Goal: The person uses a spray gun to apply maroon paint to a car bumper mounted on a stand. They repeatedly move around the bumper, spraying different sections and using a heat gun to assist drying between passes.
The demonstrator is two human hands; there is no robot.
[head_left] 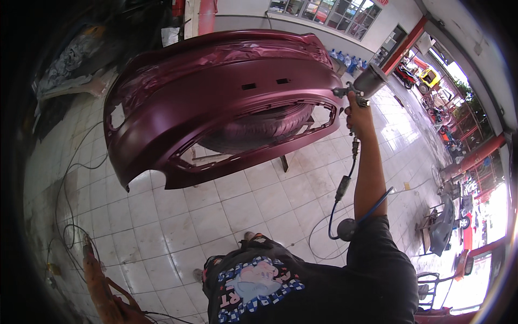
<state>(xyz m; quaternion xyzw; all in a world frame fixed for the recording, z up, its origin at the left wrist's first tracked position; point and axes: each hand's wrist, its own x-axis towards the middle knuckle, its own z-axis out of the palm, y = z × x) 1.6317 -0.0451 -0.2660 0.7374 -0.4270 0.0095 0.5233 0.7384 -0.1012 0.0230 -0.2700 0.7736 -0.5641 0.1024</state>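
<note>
My right hand [358, 114] is wrapped round the handle of a spray gun [352, 93], with the arm stretched forward. A grey paint cup [370, 81] sits tilted on the gun. From the handle's lower end an air hose [338, 200] runs down, turns blue and loops over my forearm. The gun's nozzle points left at the right end of a dark maroon car bumper [216, 102], close to its surface. The bumper has a large lower opening, and a tyre [259, 129] shows through it. Crinkled maroon-coated sheeting [232, 51] lies along its upper part. My left hand is out of view.
White tiles [237, 210] cover the floor. A thin hose [67, 178] curls along the left side, near a rusty orange metal object [97, 281]. Several blue bottles [350, 62] stand by the far wall. A dark car panel [442, 227] leans on a stand at right.
</note>
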